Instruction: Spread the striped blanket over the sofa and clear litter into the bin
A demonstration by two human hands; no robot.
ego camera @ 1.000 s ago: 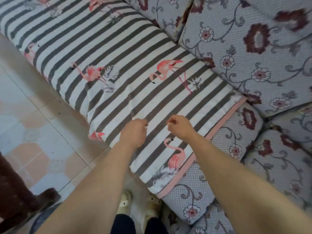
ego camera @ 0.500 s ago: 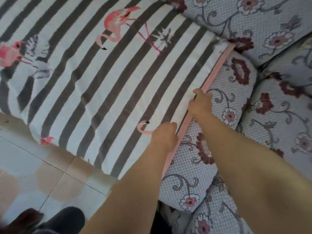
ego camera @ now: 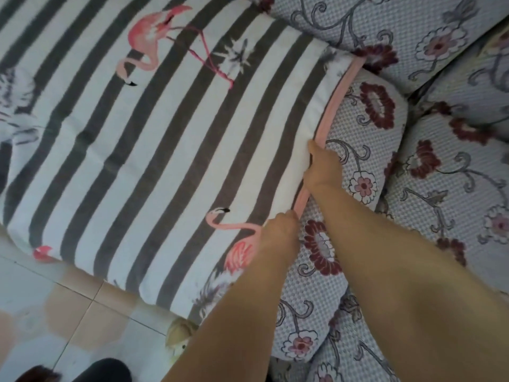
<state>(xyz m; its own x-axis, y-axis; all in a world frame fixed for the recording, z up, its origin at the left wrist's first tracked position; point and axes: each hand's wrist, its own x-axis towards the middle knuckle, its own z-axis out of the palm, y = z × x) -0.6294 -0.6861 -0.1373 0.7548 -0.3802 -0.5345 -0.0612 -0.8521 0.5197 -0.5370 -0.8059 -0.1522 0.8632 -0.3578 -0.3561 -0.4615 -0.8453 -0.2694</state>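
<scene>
The sofa fills the right and top of the view, grey textured fabric printed with dark red flowers and curling vines, its seat cushion bulging out just right of the hands. Draped across the seat on the left is the striped blanket, white with grey-brown stripes and pink flamingos, hanging over the front of the seat down toward the tiled floor. Its pink border runs along the right side of the blanket, lying on the floral cushion, and that is where both hands are working. The right hand is further up the border, fingers curled and gripping the pink trim with the thumb on top of the white cloth. The left hand sits lower along the same border, clenched on the blanket's edge right beside a flamingo print; its fingertips are tucked out of sight. The two hands are close together along that trim. Down at the floor, near the bottom, a pale slipper peeks out beside the left forearm, and a dark blurred shape sits at the lower left edge, too unclear to name.
</scene>
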